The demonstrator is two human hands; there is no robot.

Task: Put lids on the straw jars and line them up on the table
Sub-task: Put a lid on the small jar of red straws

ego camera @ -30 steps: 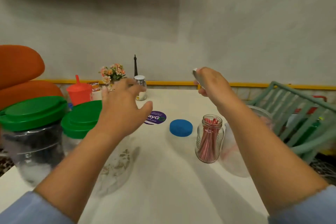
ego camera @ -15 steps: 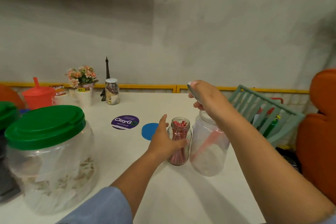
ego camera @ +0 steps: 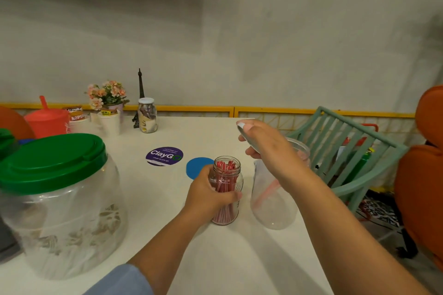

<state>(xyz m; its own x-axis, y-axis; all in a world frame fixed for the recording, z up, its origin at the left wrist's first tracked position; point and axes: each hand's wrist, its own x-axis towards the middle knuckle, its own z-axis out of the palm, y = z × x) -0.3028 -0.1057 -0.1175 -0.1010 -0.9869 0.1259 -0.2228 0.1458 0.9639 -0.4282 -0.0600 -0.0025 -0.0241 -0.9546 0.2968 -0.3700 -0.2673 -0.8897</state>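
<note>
At the centre of the frame, the left hand (ego camera: 211, 195) is gripping the open glass jar of red straws (ego camera: 226, 190), standing on the white table (ego camera: 215, 258). Just above and right, the right hand (ego camera: 263, 148) is pinching a silver lid (ego camera: 247, 135) over a clear plastic jar (ego camera: 275, 199). A blue lid (ego camera: 195, 170) is lying flat behind.

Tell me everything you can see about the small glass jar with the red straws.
The small glass jar is clear, with a threaded neck and open mouth, no lid on. It stands upright on the white table, packed with thin red straws. The left hand wraps its side. The blue lid lies behind it; a larger clear jar stands to its right.
</note>
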